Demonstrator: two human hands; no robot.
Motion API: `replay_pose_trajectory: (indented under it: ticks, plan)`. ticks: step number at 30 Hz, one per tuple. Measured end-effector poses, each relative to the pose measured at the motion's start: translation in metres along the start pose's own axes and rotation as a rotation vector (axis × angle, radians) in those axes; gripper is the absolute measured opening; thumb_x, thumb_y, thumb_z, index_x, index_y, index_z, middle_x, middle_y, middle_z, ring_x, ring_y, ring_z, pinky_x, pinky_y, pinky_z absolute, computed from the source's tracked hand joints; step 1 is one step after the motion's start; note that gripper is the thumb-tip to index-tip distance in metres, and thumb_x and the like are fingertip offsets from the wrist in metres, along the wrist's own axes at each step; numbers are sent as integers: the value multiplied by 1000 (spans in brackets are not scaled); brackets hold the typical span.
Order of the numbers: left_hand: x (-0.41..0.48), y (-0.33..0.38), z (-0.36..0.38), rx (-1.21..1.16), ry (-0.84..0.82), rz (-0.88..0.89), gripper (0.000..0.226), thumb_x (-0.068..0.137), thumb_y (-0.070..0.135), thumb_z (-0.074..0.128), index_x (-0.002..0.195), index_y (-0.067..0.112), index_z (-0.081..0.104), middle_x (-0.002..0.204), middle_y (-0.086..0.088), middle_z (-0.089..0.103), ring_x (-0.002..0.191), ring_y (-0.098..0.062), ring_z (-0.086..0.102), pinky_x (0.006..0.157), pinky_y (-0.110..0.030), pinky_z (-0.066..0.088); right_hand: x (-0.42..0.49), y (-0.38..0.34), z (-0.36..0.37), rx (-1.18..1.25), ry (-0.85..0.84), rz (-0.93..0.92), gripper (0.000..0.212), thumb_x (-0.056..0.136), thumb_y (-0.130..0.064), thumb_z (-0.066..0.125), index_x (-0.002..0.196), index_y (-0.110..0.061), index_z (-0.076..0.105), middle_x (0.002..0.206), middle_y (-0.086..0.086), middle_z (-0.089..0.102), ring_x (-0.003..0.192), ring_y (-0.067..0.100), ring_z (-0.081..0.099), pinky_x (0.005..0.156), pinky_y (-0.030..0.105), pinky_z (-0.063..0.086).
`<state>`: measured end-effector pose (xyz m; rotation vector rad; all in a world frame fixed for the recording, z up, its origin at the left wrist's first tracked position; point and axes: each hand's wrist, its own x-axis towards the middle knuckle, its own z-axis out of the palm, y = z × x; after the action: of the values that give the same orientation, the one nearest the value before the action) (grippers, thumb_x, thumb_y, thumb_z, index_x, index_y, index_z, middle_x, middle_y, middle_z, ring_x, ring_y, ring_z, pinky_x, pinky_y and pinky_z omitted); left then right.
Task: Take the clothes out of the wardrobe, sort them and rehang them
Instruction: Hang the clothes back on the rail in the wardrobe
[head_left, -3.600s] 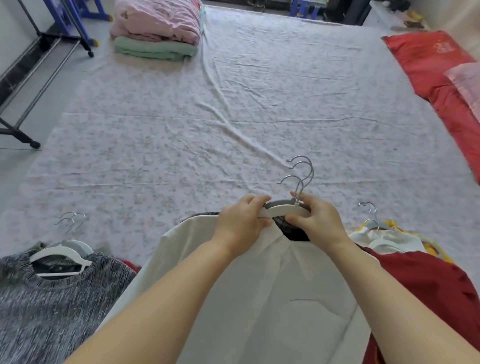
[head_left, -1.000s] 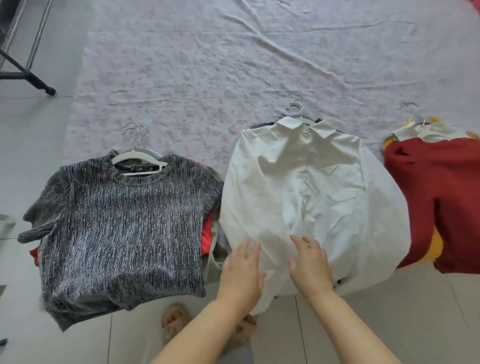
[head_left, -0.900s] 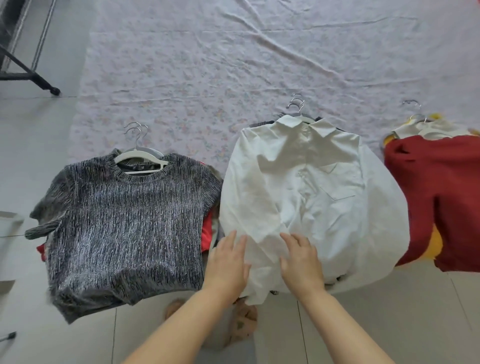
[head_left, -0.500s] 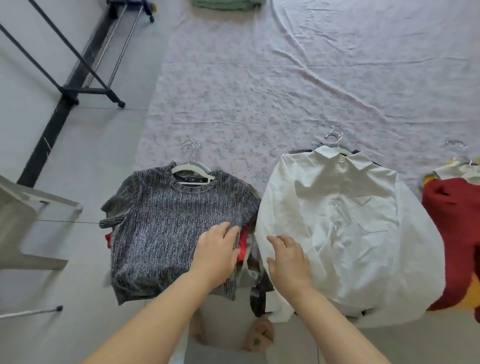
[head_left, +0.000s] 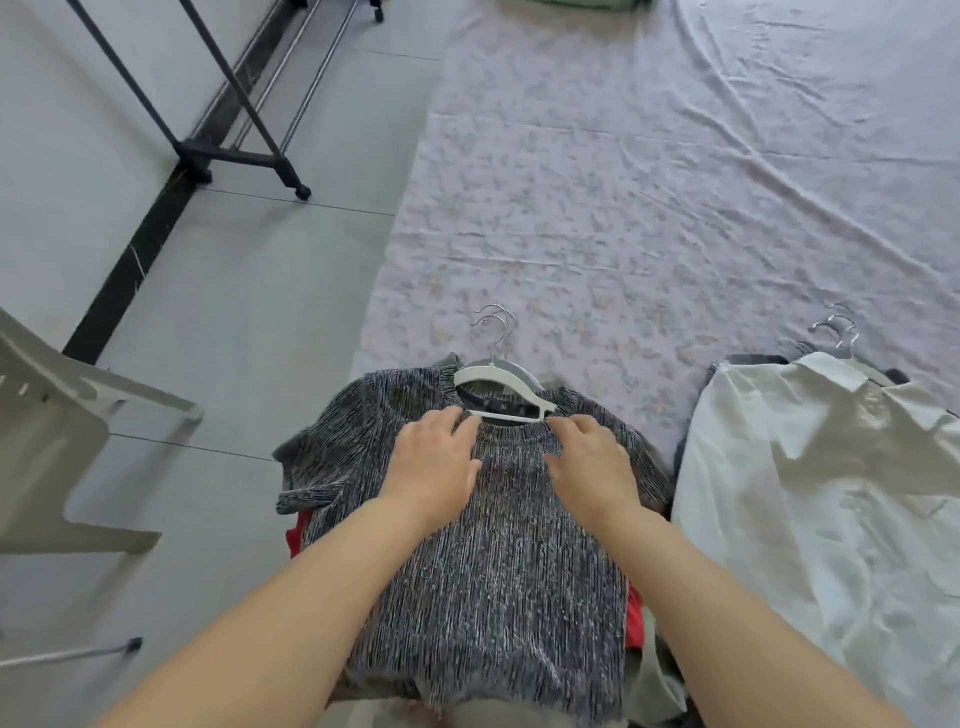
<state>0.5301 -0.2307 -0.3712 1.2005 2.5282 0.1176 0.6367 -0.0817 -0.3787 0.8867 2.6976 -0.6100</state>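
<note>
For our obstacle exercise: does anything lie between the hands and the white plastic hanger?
Nothing visible: left hand and right hand lie on the grey knitted sweater, just beside the white plastic hanger.

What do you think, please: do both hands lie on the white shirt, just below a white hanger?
No: the head view shows the left hand and right hand on the grey knit top, not the white shirt, just below a white hanger.
</note>
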Motion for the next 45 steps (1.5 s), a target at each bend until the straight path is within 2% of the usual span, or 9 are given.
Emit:
replay_pose_trajectory:
  ticks: [7,15,21,24,27,31,35,40,45]
  plan:
    - [47,-58,40,-33,51,-2,54,92,36,46,141,18,31,141,-2,36,128,-21,33,105,-38,27,106,-22,41,-95,79,12,35,93,-32,48,125,-16,46,117,6,55,107,28,51,89,39,42]
    - [55,-77,50,-101,125,8,56,94,36,44,144,18,27,146,-3,31,134,-19,24,111,-35,17,131,-16,56,-191,143,24,20,96,-23,44,104,-11,58,86,6,63,73,27,60,61,34,52]
    - [45,-59,9,-170,300,15,60,87,30,58,140,13,35,142,-8,37,133,-28,29,111,-41,20,80,-35,13,86,297,-80,19,94,-26,53,108,-17,59,82,1,63,62,21,57,50,28,45]
    - [22,-49,-18,-192,364,-12,55,86,26,61,136,12,43,139,-8,45,132,-32,35,109,-44,21,35,-59,-17,131,424,-190,20,78,-10,72,97,-14,67,79,2,67,55,24,61,41,33,49]
    - [-13,-44,-47,-288,416,-64,48,87,23,58,133,13,48,130,-4,54,127,-28,43,107,-42,19,-5,-86,-48,154,449,-269,29,65,-7,82,89,-17,70,77,-5,69,51,17,61,40,23,46]
    - [-67,-40,-90,-311,588,-101,41,83,17,55,122,7,57,114,-4,63,111,-25,57,97,-53,38,-47,-122,-93,188,449,-417,40,54,-11,89,88,-23,72,74,-12,67,53,8,60,41,15,40]
    - [-140,-32,-133,-230,802,-192,36,88,18,38,121,15,52,105,0,64,102,-10,46,99,-44,39,-97,-158,-130,234,399,-599,51,47,-13,92,91,-31,72,74,-19,67,54,-2,57,42,11,37]
    - [-262,-19,-184,-26,983,-469,37,78,8,58,114,12,62,97,4,65,96,-7,45,98,-38,35,-172,-220,-169,294,292,-912,48,52,-10,90,92,-30,73,74,-16,68,48,4,59,40,15,46]
    - [-408,0,-218,114,1044,-790,62,55,2,85,112,15,65,95,10,64,96,-6,53,84,-41,51,-270,-298,-185,306,138,-1255,47,58,-11,86,94,-36,70,75,-17,65,48,2,56,41,13,43]
